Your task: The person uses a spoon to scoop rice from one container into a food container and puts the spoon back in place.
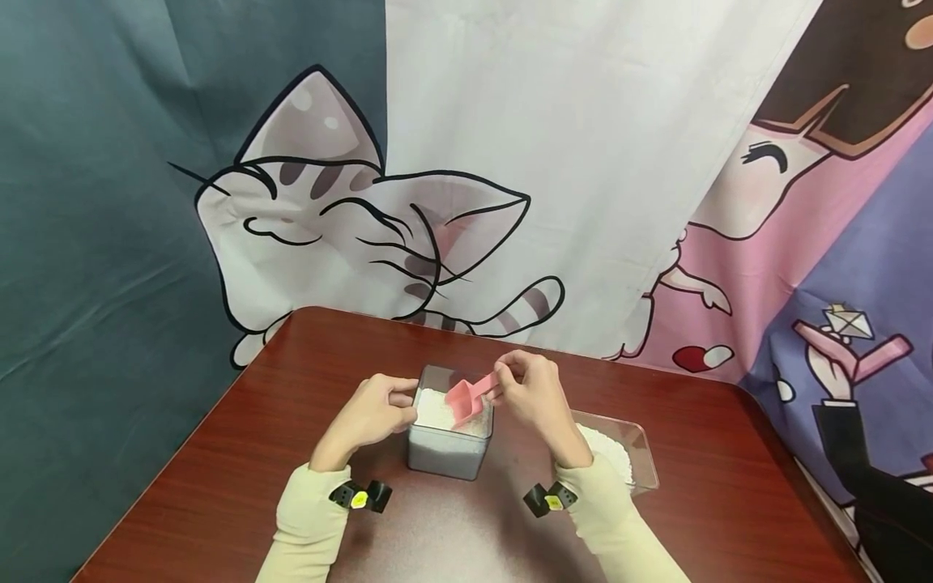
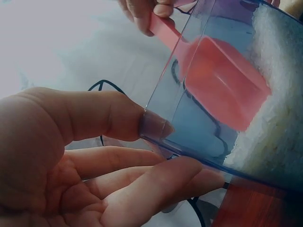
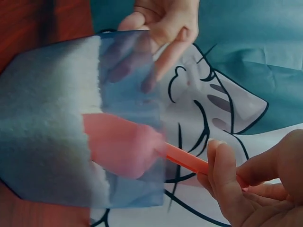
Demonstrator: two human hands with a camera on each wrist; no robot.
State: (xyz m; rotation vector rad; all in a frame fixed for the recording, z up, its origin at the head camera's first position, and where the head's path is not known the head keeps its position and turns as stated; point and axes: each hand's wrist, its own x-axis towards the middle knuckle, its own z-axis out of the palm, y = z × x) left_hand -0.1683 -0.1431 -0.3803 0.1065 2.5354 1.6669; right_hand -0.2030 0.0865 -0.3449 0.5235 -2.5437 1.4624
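Observation:
A clear bluish plastic box [image 1: 448, 461] stands on the table, part filled with white grains that look like rice [image 2: 279, 113]. My left hand [image 1: 373, 413] holds the box at its left side, index finger at the far corner and thumb nearer me. The handle of a pink scoop [image 1: 466, 401] is pinched between the fingers and thumb of my right hand [image 1: 530, 393]. The scoop's bowl is inside the box, tilted, its front edge in the grains [image 3: 92, 142]. No heap of grains shows in the bowl in the left wrist view [image 2: 222, 80].
To the right, partly behind my right forearm, a shallow clear tray [image 1: 641, 445] contains more white grains [image 1: 608, 453]. Beneath everything is a dark red-brown wooden table [image 1: 350, 340]. A cloth backdrop with a cartoon cat [image 1: 291, 210] hangs along its far edge.

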